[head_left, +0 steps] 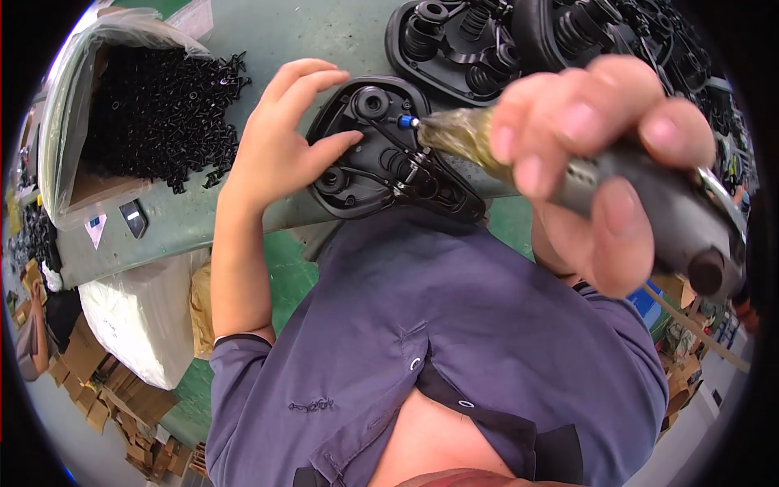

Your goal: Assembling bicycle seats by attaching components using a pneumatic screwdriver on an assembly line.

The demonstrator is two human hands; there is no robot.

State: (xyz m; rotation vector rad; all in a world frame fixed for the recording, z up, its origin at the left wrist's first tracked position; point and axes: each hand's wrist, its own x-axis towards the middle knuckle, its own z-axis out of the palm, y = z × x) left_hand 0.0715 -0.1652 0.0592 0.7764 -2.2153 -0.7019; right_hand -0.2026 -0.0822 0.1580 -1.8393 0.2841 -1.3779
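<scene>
A black bicycle saddle [373, 148] lies upside down at the table's near edge, its springs and metal frame showing. Against its left side rests my left hand [272, 146], fingers stretched apart and the thumb over the underside. My right hand [592, 122] is wrapped round a dark power screwdriver [665, 213], raised close to the camera. Yellowish wrapping covers the screwdriver's nose, which points left over the saddle. At its tip is a blue bit piece [406, 122], near the saddle's right spring side; whether it touches the saddle I cannot tell.
On the left, a plastic-lined box [61, 154] spills a heap of black screws [162, 118] onto the green table [316, 36]. More upturned saddles [462, 40] crowd the far right. A small dark flat piece [133, 219] lies near the table's left front.
</scene>
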